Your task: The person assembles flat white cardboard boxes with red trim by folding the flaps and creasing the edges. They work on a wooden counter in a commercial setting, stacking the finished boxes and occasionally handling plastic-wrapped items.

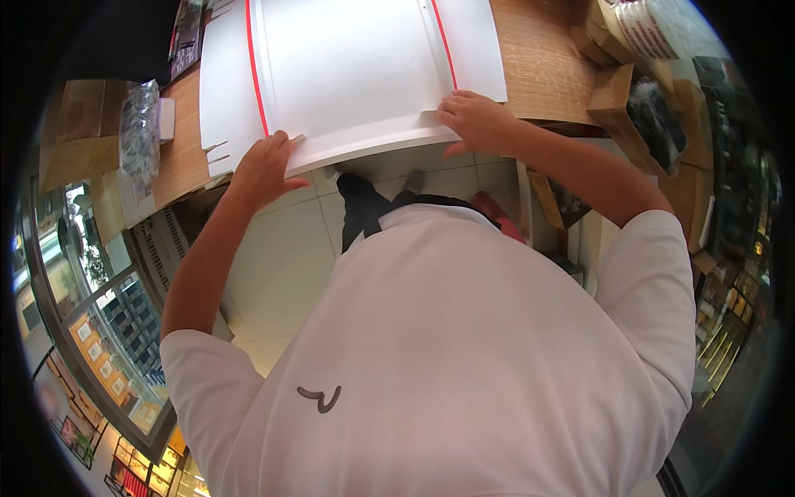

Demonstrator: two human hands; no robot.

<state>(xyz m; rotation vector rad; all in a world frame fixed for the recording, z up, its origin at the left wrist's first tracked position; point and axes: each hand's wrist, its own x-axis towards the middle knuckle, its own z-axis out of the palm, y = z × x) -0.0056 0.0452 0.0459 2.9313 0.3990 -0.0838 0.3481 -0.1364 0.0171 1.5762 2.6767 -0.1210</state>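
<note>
A large white cardboard sheet (348, 66) lies on the wooden table in front of me, its near strip creased along the table's front edge. Two red strips, a left one (254, 74) and a right one (442, 41), run lengthwise near its sides. At the near left corner of the creased strip, my left hand (263, 172) grips the cardboard, fingers over it and thumb on the near side. My right hand (482, 124) grips the same strip near the right red line, thumb pointing down toward me. The fingertips of both hands are partly hidden. Slits cut the sheet's left edge.
Bare wood of the table (542, 62) shows right of the sheet. Open cardboard boxes (617, 108) and a tape roll (650, 29) crowd the right side. On the left are a brown box (83, 137) and a plastic-wrapped bundle (139, 137). Floor tiles (273, 261) show below.
</note>
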